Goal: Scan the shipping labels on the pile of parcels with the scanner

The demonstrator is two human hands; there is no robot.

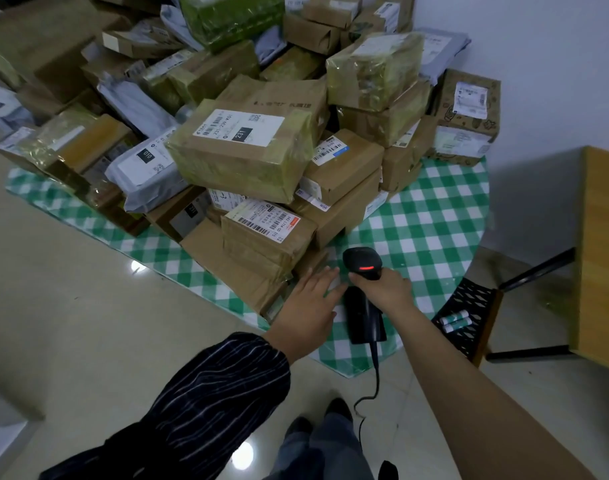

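scanner [362, 265], black and corded, is held in the right hand [388, 289], low over the checked cloth [434, 220] at the near edge of the pile. its long axis runs from the grip, nearest the person, up and away to the head, which points toward the parcels [344, 161]. a red light glows on the back of the head. the scan window faces away and is hidden. the right fingers [357, 279] are clenched round the grip just under the head. below the hand the grip ends in a wider black foot. whether it touches the cloth cannot be told.

the cable [375, 375] drops to the floor [71, 306] and curls beside the shoes [337, 408], where its end is lost from sight. a striped sleeve [220, 386] covers the left forearm.

the left hand [310, 303] hovers just left of the scanner, fingers straight and released, grasping nothing, tips near the lowest boxes.

beyond it a small box [261, 247] shows a barcode label [265, 218] face up. above sits a big taped box [240, 168] with a label marked 231 [239, 128].

further back, brown boxes and grey mailers heap up to the top edge and are cut off. their print is too small to read.
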